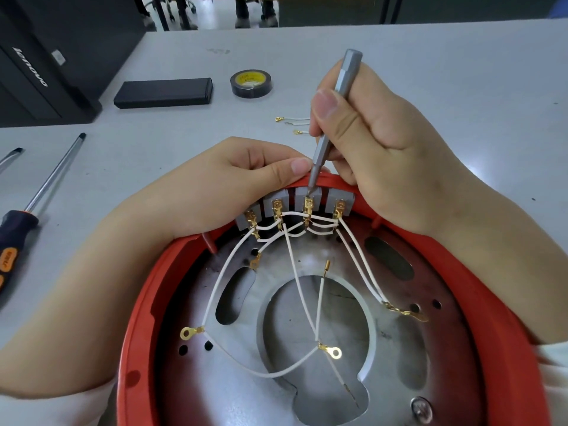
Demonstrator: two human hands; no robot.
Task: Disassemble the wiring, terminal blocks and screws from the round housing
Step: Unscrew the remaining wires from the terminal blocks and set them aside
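Early going — my right hand (362, 130) pinches the driver (333, 118) at twelve o'clock, left hand (246, 173) curled on the housing (498, 302) rim; four terminal blocks (295, 204) remain wired.

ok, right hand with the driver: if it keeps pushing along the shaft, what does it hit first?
The right hand aims the driver down at the third terminal block from the left; the tip looks already on its brass terminal, though depth is unclear.
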